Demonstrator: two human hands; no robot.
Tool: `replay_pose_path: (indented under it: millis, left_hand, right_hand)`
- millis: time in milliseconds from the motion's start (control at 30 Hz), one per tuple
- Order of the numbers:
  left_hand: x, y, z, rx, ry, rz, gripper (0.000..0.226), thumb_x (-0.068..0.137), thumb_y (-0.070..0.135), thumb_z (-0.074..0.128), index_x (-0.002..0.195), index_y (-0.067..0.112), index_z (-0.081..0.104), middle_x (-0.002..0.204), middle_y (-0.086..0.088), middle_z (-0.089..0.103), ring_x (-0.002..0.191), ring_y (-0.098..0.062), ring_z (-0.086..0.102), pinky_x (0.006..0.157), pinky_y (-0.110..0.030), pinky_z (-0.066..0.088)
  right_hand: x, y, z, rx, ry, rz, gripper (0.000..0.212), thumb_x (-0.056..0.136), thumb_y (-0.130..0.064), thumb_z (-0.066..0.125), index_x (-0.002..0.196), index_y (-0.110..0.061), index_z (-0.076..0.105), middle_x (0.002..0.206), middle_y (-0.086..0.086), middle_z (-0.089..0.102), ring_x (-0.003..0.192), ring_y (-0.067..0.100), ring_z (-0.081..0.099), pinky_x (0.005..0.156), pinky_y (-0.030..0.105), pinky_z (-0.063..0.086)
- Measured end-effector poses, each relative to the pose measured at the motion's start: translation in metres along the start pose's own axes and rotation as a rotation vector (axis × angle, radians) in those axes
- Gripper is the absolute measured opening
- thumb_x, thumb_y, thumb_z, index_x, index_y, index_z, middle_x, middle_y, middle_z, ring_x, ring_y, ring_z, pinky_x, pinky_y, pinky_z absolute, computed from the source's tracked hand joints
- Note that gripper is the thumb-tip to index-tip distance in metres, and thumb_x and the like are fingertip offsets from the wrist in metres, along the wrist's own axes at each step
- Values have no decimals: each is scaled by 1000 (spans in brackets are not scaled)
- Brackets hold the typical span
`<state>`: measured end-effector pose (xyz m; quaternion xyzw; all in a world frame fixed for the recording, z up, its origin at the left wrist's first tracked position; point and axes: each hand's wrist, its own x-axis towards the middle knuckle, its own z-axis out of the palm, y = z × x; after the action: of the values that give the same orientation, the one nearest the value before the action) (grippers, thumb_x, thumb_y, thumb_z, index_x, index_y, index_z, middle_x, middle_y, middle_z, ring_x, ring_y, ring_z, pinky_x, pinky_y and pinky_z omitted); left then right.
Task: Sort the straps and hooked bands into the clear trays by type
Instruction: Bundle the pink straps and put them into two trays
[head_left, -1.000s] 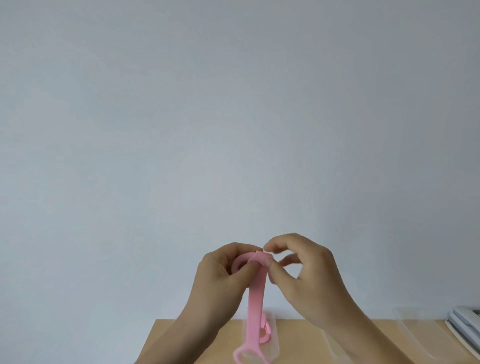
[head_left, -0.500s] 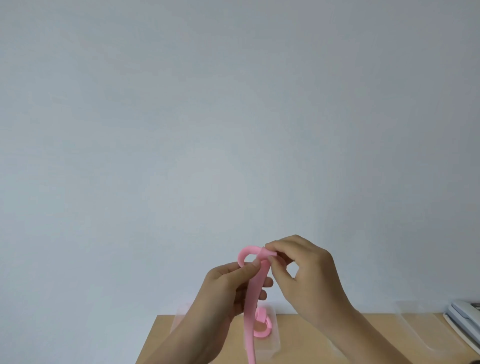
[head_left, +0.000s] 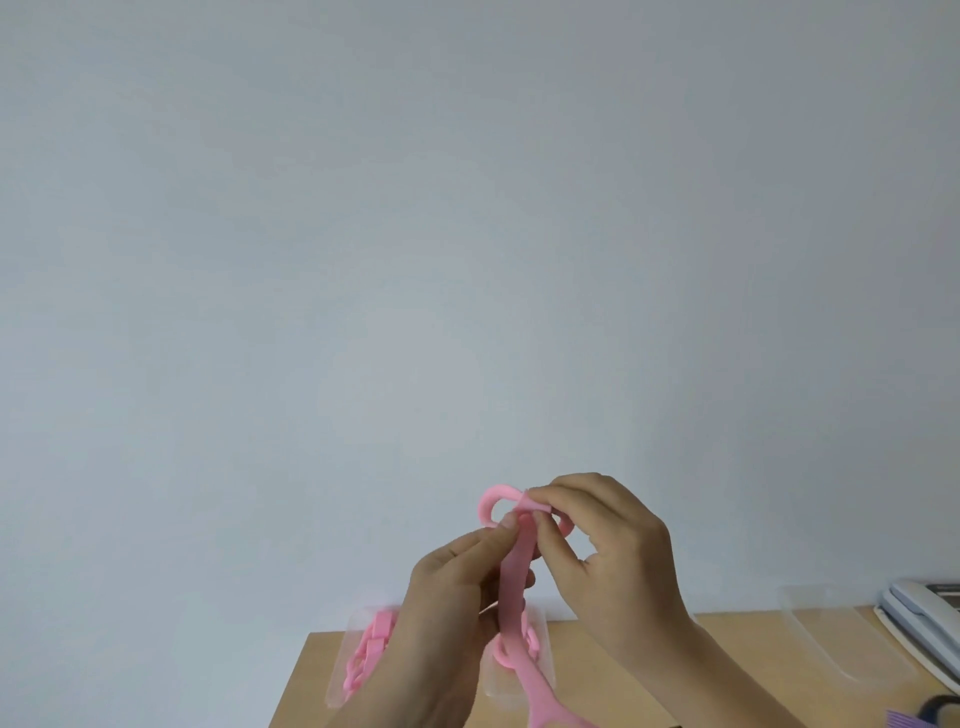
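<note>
Your left hand (head_left: 457, 587) and right hand (head_left: 618, 561) pinch the pink strap (head_left: 514, 582); its curled end now shows above your left hand (previously half covered), so judge its type

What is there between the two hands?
In the head view, a pink strap hangs between them; the left hand and the right hand both pinch it near its curled top.
</note>
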<state>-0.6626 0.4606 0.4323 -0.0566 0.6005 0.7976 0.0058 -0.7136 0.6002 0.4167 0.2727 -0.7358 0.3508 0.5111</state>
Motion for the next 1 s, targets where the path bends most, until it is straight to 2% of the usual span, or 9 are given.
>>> replay_pose_path:
  millis: [67, 200, 333, 433, 500, 567, 733, 900, 1000]
  left_hand:
    - [0, -1, 2, 40, 36, 25, 38, 86, 40, 73, 86, 4, 82, 89, -17, 77, 74, -22, 69, 71, -34, 52]
    - [-1, -1, 8, 65, 75, 16, 47, 88, 47, 72, 79, 1, 80, 90, -20, 78, 77, -26, 72, 71, -35, 53]
    - [2, 1, 9, 50, 89, 8, 49, 86, 50, 72, 79, 3, 82, 87, -20, 78, 72, -26, 71, 76, -36, 53]
    - [4, 4, 9, 73, 74, 60, 48, 88, 50, 70, 80, 4, 81, 89, -21, 75, 81, -31, 74, 76, -36, 55]
    - [6, 5, 7, 86, 57, 101, 55, 86, 52, 71, 85, -3, 76, 86, -23, 70, 90, -38, 72, 75, -35, 55]
    - [9, 5, 4, 83, 35, 134, 60, 86, 51, 72, 90, -9, 71, 84, -21, 65, 82, -36, 69, 74, -35, 55]
    - [14, 4, -2, 90, -10, 157, 29, 90, 35, 71, 97, 9, 82, 98, -15, 78, 88, -25, 71, 79, -34, 56]
    - [14, 3, -2, 155, -36, 175, 24, 93, 32, 68, 95, 14, 84, 102, -11, 79, 91, -20, 70, 80, -31, 53]
    - [14, 4, -3, 182, -29, 205, 21, 98, 26, 65, 97, 16, 84, 103, -9, 79, 93, -19, 69, 84, -34, 52]
  right_hand:
    - [-1, 1, -1, -21, -3, -28, 15, 79, -2, 72, 88, -13, 78, 85, -6, 69, 73, -1, 50, 71, 5, 41]
    - [-2, 1, 0, -53, 46, -46, 16, 78, -1, 73, 88, -12, 79, 85, -4, 70, 69, 6, 56, 70, 6, 41]
    - [-1, 2, 0, -39, 69, -28, 17, 78, 0, 72, 87, -13, 79, 85, -4, 70, 70, 5, 57, 73, 3, 39]
    - [-2, 6, 4, -15, 24, -46, 15, 81, -1, 73, 90, -11, 79, 88, -4, 70, 78, 9, 61, 75, 11, 46]
    - [-1, 6, 6, 5, -5, -76, 12, 83, -2, 72, 90, -9, 78, 88, -3, 69, 82, 14, 62, 77, 16, 48]
    - [0, 6, 6, 35, -23, -84, 11, 83, -1, 72, 90, -7, 77, 89, -2, 69, 84, 15, 62, 78, 17, 47]
    - [-1, 4, 4, 88, -72, -58, 15, 80, 1, 70, 89, -9, 78, 90, -5, 69, 90, 16, 61, 81, 19, 48]
    - [5, 4, -8, 262, -99, 87, 14, 81, -3, 69, 84, -16, 74, 85, -14, 68, 86, 14, 63, 75, 27, 51]
    - [6, 2, -11, 306, -144, 264, 15, 83, -16, 71, 95, -23, 71, 96, -17, 69, 92, 13, 66, 81, 24, 51]
